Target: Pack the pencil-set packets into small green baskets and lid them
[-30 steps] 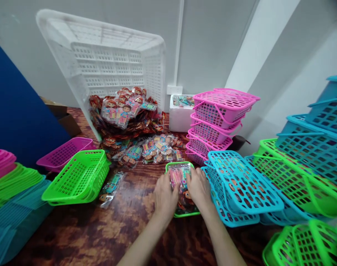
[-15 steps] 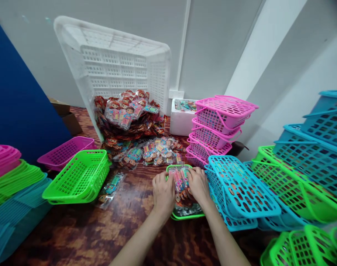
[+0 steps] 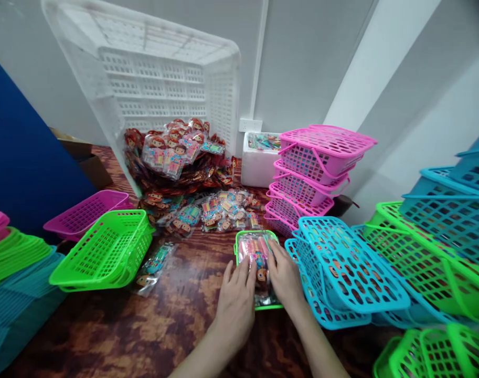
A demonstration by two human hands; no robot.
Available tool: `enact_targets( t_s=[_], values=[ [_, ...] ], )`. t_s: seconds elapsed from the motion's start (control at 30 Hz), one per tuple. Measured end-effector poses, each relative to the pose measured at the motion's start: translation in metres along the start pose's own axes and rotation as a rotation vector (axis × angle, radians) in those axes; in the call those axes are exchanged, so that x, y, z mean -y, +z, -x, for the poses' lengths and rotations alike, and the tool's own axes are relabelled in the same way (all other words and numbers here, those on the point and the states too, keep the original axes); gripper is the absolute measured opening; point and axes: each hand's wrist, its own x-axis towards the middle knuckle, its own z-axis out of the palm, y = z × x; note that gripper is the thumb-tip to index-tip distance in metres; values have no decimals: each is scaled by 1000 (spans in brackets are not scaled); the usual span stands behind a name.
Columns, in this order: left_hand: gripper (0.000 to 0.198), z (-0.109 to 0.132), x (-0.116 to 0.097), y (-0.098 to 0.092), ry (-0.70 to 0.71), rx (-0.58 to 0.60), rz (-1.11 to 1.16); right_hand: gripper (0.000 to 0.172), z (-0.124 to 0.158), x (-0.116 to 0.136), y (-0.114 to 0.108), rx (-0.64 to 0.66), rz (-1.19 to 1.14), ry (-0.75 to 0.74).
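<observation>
White crate (image 3: 156, 79) at the back, mouth my way, packet heap (image 3: 172, 157) inside it and spilling out onto the table (image 3: 105, 325). A tug low in that heap could, I judge, bring more sliding down; the clear wrap looks slick.

Pink basket stack (image 3: 318, 163) beyond my right side, tiers not squarely lined up. A knock low down might shift it.

Blue baskets (image 3: 353, 268) just right of my right wrist, the upper one tilted over those beneath. An elbow swinging outward could jar them.

Small green basket (image 3: 268, 307) on the table in front of me, between my hands, with packets (image 3: 258, 247) laid inside up near the rim. Pressing harder on one side than the other might skid it or tip an edge.

Left hand (image 3: 237, 299) — flat, fingers long and a little apart, tips on the packets; nothing gripped. Too much push could crease the wrap or bunch the packets. Right hand (image 3: 284, 275) along the basket's right edge, fingers stretched over the contents; cannot tell whether it pinches any plastic. If it does, lifting could drag a packet out.

Loose packet (image 3: 155, 268) off to my left, easily brushed by a sleeve.
</observation>
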Motion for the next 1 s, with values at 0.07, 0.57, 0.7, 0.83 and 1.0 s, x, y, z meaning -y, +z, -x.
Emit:
enact_targets(
  t_s=[0.07,0.57,0.7,0.83,1.0],
  values=[
    [47,1,3,-4,-3,-24,12,46,4,3,2,-24,-13,44],
    [25,-5,22,-9,-156,-254,218,39,6,7,6,-124,137,-115],
    [25,0,24,-13,-181,-226,267,41,4,2,4,-95,-9,-7],
    [24,-12,30,-30,-77,-142,289,39,1,1,1,-21,-81,39],
    [22,-42,37,-32,60,-68,319,37,2,4,2,8,63,-69]
  ],
)
